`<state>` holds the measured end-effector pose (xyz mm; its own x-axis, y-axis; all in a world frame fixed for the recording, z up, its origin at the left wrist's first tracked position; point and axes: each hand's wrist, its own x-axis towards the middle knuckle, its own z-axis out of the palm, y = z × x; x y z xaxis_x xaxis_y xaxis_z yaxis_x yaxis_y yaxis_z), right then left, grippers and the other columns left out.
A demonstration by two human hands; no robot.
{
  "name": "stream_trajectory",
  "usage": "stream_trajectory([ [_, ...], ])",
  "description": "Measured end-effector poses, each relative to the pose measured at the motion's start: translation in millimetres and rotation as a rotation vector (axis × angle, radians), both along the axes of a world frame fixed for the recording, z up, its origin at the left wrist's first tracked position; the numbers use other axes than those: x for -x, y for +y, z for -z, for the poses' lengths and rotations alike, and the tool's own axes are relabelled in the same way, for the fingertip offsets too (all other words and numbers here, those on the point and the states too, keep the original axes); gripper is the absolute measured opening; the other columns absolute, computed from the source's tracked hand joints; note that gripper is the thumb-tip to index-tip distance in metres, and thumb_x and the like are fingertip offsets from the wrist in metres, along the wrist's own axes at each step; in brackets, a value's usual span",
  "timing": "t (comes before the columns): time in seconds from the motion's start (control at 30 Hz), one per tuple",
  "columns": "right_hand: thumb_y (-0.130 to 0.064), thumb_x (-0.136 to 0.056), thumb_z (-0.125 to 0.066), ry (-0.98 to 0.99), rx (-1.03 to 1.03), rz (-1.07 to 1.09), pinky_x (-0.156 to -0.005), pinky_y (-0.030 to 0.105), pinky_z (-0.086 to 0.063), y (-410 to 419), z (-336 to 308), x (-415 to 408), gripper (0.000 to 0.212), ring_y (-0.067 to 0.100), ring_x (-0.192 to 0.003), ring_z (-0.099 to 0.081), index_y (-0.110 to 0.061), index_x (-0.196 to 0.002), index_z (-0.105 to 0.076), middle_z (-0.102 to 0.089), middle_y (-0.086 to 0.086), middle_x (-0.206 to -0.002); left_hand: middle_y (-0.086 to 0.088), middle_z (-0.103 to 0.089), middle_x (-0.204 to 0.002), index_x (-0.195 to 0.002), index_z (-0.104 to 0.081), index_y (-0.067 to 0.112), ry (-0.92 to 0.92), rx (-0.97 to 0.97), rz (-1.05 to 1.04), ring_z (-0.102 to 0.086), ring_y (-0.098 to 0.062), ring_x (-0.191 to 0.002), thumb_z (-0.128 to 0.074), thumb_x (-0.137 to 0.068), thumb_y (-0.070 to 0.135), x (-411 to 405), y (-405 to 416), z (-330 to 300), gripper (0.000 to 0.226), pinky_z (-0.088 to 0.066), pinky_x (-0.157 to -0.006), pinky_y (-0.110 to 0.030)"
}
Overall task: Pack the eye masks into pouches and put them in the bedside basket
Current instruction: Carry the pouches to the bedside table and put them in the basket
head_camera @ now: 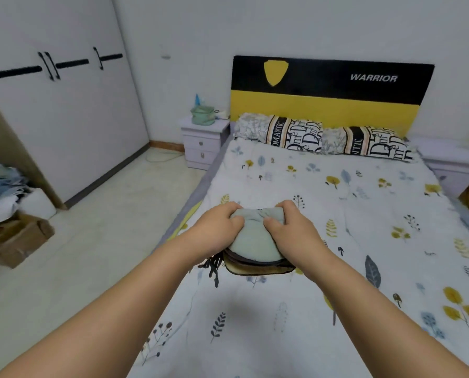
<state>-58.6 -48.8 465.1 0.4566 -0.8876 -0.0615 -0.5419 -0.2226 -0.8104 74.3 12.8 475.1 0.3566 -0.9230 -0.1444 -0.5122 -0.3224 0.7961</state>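
Note:
A pale green fabric pouch (252,238) is held over the bed, bunched at its top edge. My left hand (214,230) grips its left side and my right hand (296,230) grips its right side. Under the pouch lies a small stack of dark and tan eye masks (258,266), with black straps (213,266) hanging out at the left. A green basket (203,115) stands on the bedside table (203,140) to the left of the headboard, far from my hands.
The bed (323,214) has a white leaf-print cover and two pillows (318,137) at the black-and-yellow headboard. A white wardrobe (64,118) lines the left wall. Cardboard boxes and piled clothes (4,214) sit on the floor at left. A second bedside table (454,167) is at right.

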Motion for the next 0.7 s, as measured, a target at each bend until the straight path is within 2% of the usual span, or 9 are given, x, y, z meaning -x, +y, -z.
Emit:
stream_trajectory([
  [0.1, -0.028, -0.091, -0.046, 0.012, 0.026, -0.056, -0.068, 0.033, -0.039, 11, -25, -14, 0.015, 0.025, -0.083, -0.052, -0.017, -0.1, -0.042, -0.054, 0.006, -0.092, -0.013, -0.064, -0.116, -0.111, -0.06, 0.01, -0.018, 0.007, -0.04, -0.057, -0.026, -0.11, -0.039, -0.09, 0.014, -9, 19, -25, 0.03, -0.045, -0.1, -0.044],
  [0.3, -0.03, -0.089, -0.047, 0.007, 0.051, -0.145, -0.064, 0.033, -0.039, 44, -55, -56, 0.018, 0.025, -0.083, -0.053, -0.015, -0.098, -0.045, -0.057, 0.007, -0.093, -0.011, -0.063, -0.118, -0.114, -0.06, 0.014, -0.045, 0.03, -0.128, -0.056, -0.025, -0.111, -0.039, -0.09, 0.013, -41, 67, -58, 0.032, -0.045, -0.097, -0.037],
  [0.47, -0.031, -0.089, -0.048, 0.026, 0.057, -0.206, -0.077, 0.04, -0.044, 82, -67, -106, 0.023, 0.031, -0.096, -0.056, -0.01, -0.099, -0.046, -0.06, 0.013, -0.103, -0.013, -0.064, -0.117, -0.114, -0.06, 0.011, -0.071, 0.03, -0.188, -0.057, -0.026, -0.109, -0.038, -0.091, 0.013, -85, 111, -67, 0.031, -0.046, -0.096, -0.039],
  [0.57, -0.032, -0.089, -0.047, 0.043, 0.07, -0.24, -0.08, 0.04, -0.044, 104, -72, -144, 0.019, 0.032, -0.098, -0.055, -0.014, -0.094, -0.042, -0.06, 0.014, -0.105, -0.012, -0.064, -0.116, -0.113, -0.06, 0.013, -0.052, 0.044, -0.23, -0.057, -0.025, -0.108, -0.039, -0.091, 0.013, -119, 137, -69, 0.031, -0.047, -0.093, -0.037],
  [0.7, -0.031, -0.088, -0.047, 0.034, 0.078, -0.264, -0.074, 0.035, -0.042, 137, -73, -202, 0.016, 0.028, -0.092, -0.055, -0.017, -0.094, -0.042, -0.058, 0.01, -0.1, -0.01, -0.064, -0.116, -0.114, -0.06, 0.015, -0.067, 0.045, -0.249, -0.057, -0.023, -0.106, -0.038, -0.091, 0.014, -177, 172, -70, 0.032, -0.044, -0.084, -0.03],
])
